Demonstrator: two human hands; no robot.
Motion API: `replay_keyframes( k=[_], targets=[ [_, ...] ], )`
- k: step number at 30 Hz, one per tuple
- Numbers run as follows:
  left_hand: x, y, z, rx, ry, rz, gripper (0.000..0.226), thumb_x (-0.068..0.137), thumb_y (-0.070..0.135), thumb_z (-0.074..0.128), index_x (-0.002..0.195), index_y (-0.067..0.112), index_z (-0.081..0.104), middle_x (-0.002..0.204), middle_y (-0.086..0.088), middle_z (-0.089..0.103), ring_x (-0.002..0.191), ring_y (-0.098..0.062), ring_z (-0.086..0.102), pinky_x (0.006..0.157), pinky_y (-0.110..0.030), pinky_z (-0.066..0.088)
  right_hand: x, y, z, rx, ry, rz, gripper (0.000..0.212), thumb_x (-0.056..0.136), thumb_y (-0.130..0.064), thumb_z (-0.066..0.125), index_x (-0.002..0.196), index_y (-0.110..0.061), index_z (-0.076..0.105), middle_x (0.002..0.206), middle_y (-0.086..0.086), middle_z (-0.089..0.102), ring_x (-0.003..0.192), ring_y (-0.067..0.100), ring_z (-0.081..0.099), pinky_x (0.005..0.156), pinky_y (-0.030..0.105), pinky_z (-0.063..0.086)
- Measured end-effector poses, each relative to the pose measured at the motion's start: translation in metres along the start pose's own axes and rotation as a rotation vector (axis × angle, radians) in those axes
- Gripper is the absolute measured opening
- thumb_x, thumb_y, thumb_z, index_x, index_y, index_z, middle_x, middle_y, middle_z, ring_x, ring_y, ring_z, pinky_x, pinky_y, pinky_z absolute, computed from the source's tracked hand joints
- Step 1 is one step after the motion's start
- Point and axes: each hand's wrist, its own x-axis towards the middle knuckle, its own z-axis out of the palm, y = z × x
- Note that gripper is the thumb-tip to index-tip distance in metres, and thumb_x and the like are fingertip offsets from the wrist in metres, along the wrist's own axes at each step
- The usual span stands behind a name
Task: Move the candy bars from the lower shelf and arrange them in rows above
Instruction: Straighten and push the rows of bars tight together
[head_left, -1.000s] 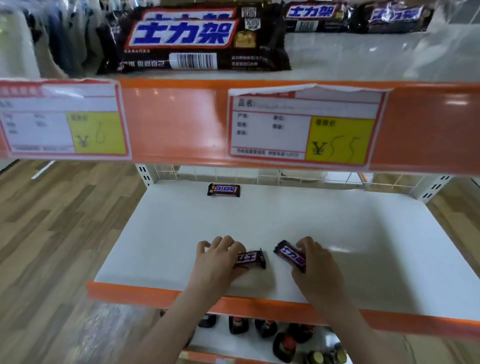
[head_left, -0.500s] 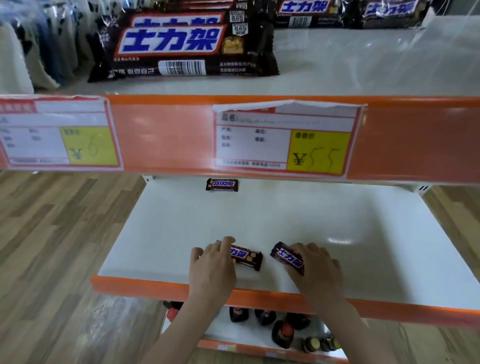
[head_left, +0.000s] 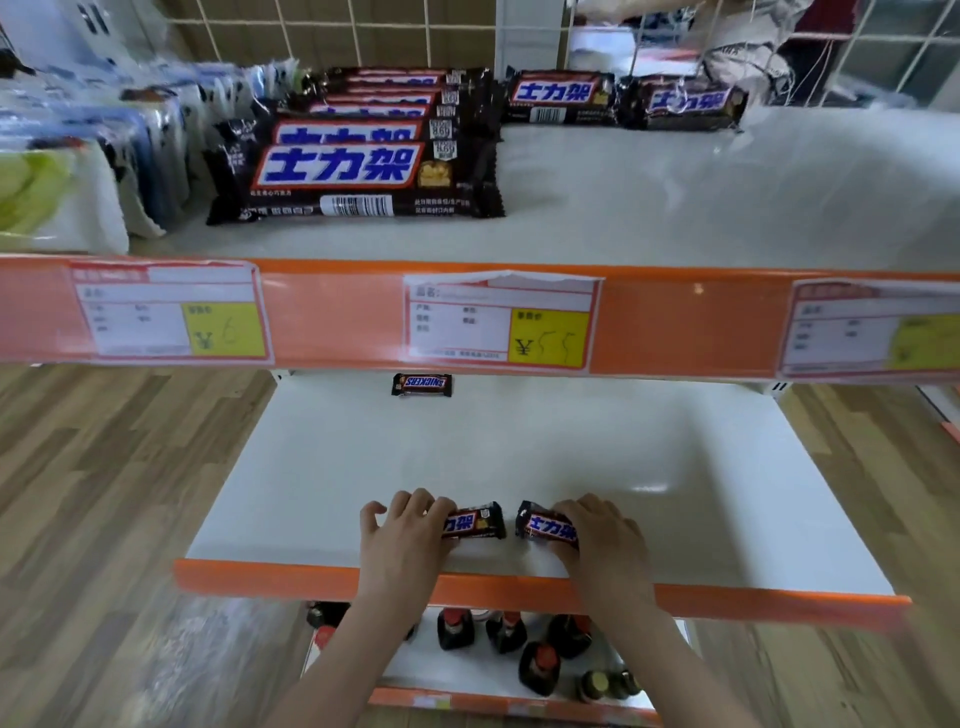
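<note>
Shop aisle with white shelving edged in orange

Wood-plank floor (head_left: 104, 493) runs past both sides of the shelving; orange edge strip (head_left: 337, 322) above the grip carries price labels (head_left: 498, 325) with yellow squares. A wire grid panel (head_left: 363, 31) backs the top level, and dark bottles (head_left: 540, 670) stand on the level below the grip.

This is a shop. Above the hands, an orange shelf edge (head_left: 337, 317) carries price labels (head_left: 498, 325) with yellow yen fields. Beyond it, packaged candy bars (head_left: 353, 179) lie in rows beside bagged goods (head_left: 78, 171). Below the hands, dark bottles (head_left: 506, 631) stand on a lower shelf over wood-look flooring (head_left: 104, 493).
</note>
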Motion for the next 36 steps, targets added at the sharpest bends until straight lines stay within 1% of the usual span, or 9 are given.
replay_keyframes(
  k=[2,5,7,10,15,19,23,25,36],
  targets=[
    [-0.004,0.004,-0.012,-0.013,0.002,0.003,0.040,0.046,0.037,0.090,0.078,0.028,0.067,0.075,0.010,0.061,0.069,-0.015,0.061,0.068,-0.040,0.048,-0.007,-0.004,-0.012,-0.041,0.035,-0.040,0.045,0.043,-0.023,0.093,0.081,-0.024,0.069,0.073,-0.009,0.062,0.062,0.015,0.061,0.056,0.024,0.040],
    [-0.008,0.009,-0.036,-0.012,0.008,-0.011,0.040,0.045,0.038,0.090,0.078,0.028,0.068,0.074,0.010,0.061,0.069,-0.014,0.061,0.068,-0.039,0.048,-0.019,-0.009,-0.033,-0.041,0.073,-0.065,0.047,0.040,-0.019,0.094,0.080,-0.023,0.070,0.072,-0.007,0.063,0.061,0.018,0.062,0.051,0.027,0.043],
    [-0.011,0.013,-0.053,-0.002,0.015,-0.022,0.040,0.045,0.037,0.090,0.078,0.028,0.069,0.075,0.009,0.062,0.070,-0.015,0.061,0.067,-0.039,0.048,-0.028,-0.015,-0.050,-0.043,0.069,-0.047,0.041,0.050,-0.019,0.090,0.085,-0.021,0.070,0.078,-0.003,0.064,0.068,0.023,0.063,0.056,0.033,0.046],
    [-0.021,0.018,-0.081,0.027,0.026,-0.018,0.038,0.047,0.038,0.089,0.078,0.028,0.068,0.076,0.008,0.062,0.070,-0.016,0.061,0.066,-0.038,0.047,-0.045,-0.027,-0.081,-0.044,0.026,-0.005,0.034,0.079,-0.025,0.071,0.112,-0.024,0.064,0.105,-0.003,0.062,0.098,0.024,0.058,0.079,0.035,0.041],
    [-0.043,0.028,-0.132,0.022,0.072,-0.037,0.040,0.045,0.035,0.090,0.078,0.027,0.068,0.075,0.007,0.062,0.070,-0.017,0.061,0.064,-0.038,0.047,-0.079,-0.041,-0.129,0.021,0.038,0.026,0.038,0.089,-0.033,0.060,0.127,-0.031,0.055,0.121,-0.008,0.056,0.111,0.017,0.052,0.085,0.030,0.043],
    [-0.063,0.037,-0.182,0.004,0.132,-0.015,0.041,0.047,0.033,0.090,0.081,0.026,0.069,0.077,0.006,0.063,0.072,-0.019,0.062,0.065,-0.039,0.048,-0.111,-0.050,-0.170,0.050,0.077,-0.010,0.038,0.088,-0.028,0.060,0.126,-0.029,0.057,0.117,-0.005,0.057,0.109,0.020,0.053,0.086,0.032,0.042],
    [-0.077,0.048,-0.235,-0.016,0.219,0.036,0.039,0.053,0.034,0.088,0.086,0.027,0.067,0.082,0.007,0.062,0.075,-0.019,0.062,0.067,-0.039,0.047,-0.144,-0.063,-0.208,0.052,0.183,-0.038,0.034,0.080,-0.022,0.071,0.114,-0.024,0.066,0.100,-0.003,0.063,0.096,0.025,0.059,0.071,0.032,0.037],
    [-0.081,0.055,-0.260,-0.010,0.256,0.066,0.038,0.056,0.037,0.085,0.088,0.029,0.066,0.083,0.008,0.061,0.076,-0.017,0.061,0.069,-0.038,0.046,-0.157,-0.066,-0.228,0.031,0.217,-0.060,0.031,0.079,-0.022,0.073,0.109,-0.023,0.068,0.095,-0.005,0.062,0.094,0.024,0.058,0.069,0.031,0.032],
    [-0.079,0.085,-0.359,-0.026,0.385,0.160,0.035,0.063,0.040,0.080,0.092,0.028,0.065,0.084,0.009,0.060,0.078,-0.015,0.060,0.068,-0.034,0.044,-0.194,-0.071,-0.319,-0.004,0.315,-0.070,0.029,0.079,-0.027,0.073,0.107,-0.029,0.067,0.097,-0.010,0.062,0.095,0.019,0.056,0.069,0.030,0.027]
  ],
)
